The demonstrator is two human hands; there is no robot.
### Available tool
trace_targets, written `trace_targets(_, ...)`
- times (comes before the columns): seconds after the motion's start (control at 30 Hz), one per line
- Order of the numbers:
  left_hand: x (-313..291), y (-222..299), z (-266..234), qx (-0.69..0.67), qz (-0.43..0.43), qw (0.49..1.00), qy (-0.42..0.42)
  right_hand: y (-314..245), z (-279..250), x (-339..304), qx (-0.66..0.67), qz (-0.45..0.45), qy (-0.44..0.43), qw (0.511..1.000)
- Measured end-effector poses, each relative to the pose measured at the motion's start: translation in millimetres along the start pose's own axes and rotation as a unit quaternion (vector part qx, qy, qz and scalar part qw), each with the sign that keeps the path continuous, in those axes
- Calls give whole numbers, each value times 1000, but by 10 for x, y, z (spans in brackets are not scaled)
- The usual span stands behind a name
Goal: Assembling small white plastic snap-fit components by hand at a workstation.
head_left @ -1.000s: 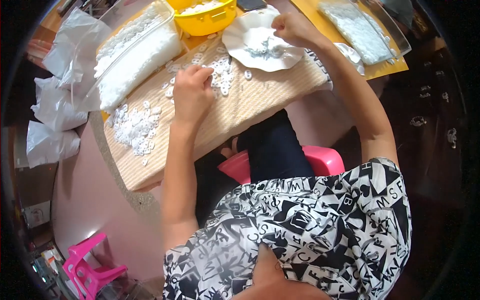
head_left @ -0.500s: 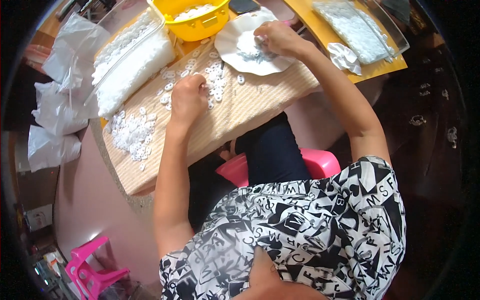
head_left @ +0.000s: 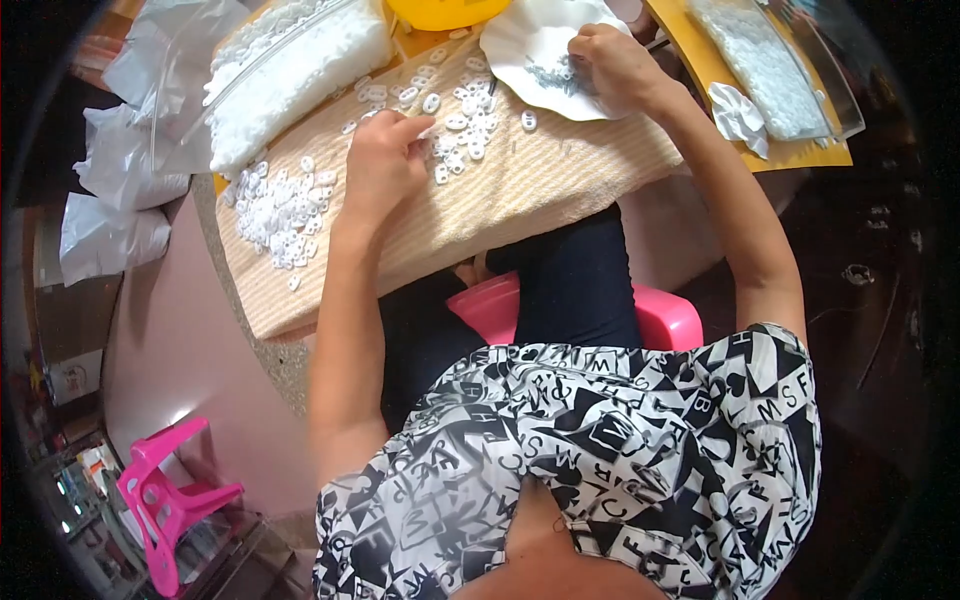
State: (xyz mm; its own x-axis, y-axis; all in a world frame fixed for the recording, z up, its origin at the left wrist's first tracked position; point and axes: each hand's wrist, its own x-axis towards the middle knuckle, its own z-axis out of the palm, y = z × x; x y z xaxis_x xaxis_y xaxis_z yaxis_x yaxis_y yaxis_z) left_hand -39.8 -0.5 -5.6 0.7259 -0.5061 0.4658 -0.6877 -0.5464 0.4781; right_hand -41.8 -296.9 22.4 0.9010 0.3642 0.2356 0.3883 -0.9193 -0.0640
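Note:
My left hand (head_left: 386, 168) is over the cloth-covered table, thumb and fingers pinched on a small white plastic piece (head_left: 428, 131). Beside it lie scattered oval white plastic pieces (head_left: 457, 122), each with holes. Over the right part of a white scalloped plate (head_left: 510, 50), my right hand (head_left: 618, 70) has its fingers pressed together; anything between them is hidden. A heap of tiny grey pieces (head_left: 555, 74) lies on that plate, next to the fingertips. Left of my left hand sits a denser pile of white pieces (head_left: 278, 212).
A clear bin (head_left: 300, 85) full of white pieces stands at the back left, beside a yellow basket (head_left: 448, 12). At the right are a crumpled white tissue (head_left: 738, 118) and another filled clear container (head_left: 765, 75). A pink stool (head_left: 165, 500) stands on the floor at left.
The whole view has shifted, so the table appears higher and farther right. Relative to the table, my left hand has moved left of the scattered pieces; my right hand has moved slightly right over the plate.

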Motion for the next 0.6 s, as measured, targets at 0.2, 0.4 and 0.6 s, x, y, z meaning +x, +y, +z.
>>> trace_targets(0.2, 78, 5, 62, 48, -15, 999, -15, 72, 103, -37, -41, -12, 24, 999)
trace_targets(0.4, 6, 50, 37, 54, 10, 998, -6, 215, -47, -80, 129, 101, 48, 985)
trace_targets(0.6, -108, 200, -135, -223, -198, 954, 42, 177, -171, -37, 316, 187, -35, 929)
